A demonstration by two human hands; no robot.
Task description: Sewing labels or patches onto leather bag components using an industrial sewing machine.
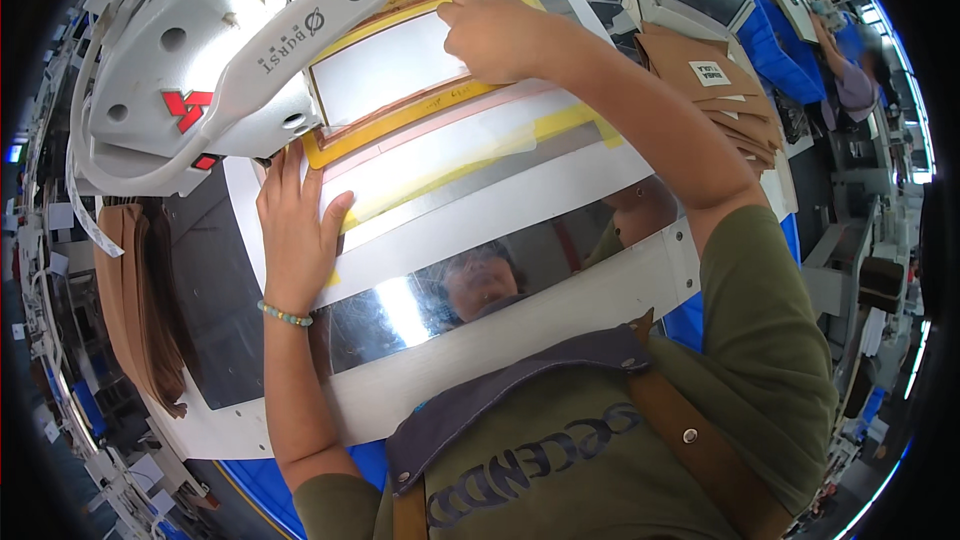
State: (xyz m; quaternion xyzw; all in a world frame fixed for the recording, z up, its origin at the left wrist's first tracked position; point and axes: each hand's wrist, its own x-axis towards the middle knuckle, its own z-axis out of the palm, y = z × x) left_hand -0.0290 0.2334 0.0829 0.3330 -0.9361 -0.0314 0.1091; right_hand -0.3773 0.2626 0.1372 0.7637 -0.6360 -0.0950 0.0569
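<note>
Left hand (pixel 298 230) lies flat, palm down and fingers spread, on the white work plate (pixel 520 200) of a sewing station, just beside the lower left corner of the yellow rectangular template frame (pixel 400 118); it grasps nothing. A beaded bracelet (pixel 285 315) sits on that wrist. Right hand (pixel 497 35) reaches across to the frame's upper right corner, fingers curled, with the fingertips (pixel 452 8) pressing at the frame's edge; whether anything is pinched between them cannot be told. Inside the frame lies a pale rectangular panel (pixel 385 65). The frame sits partly under the white machine head (pixel 195 70), at upper left. Strips of yellow tape (pixel 470 155) cross the plate below the frame. A stack of brown cut pieces (pixel 725 90) lies at right, well apart from both hands.
</note>
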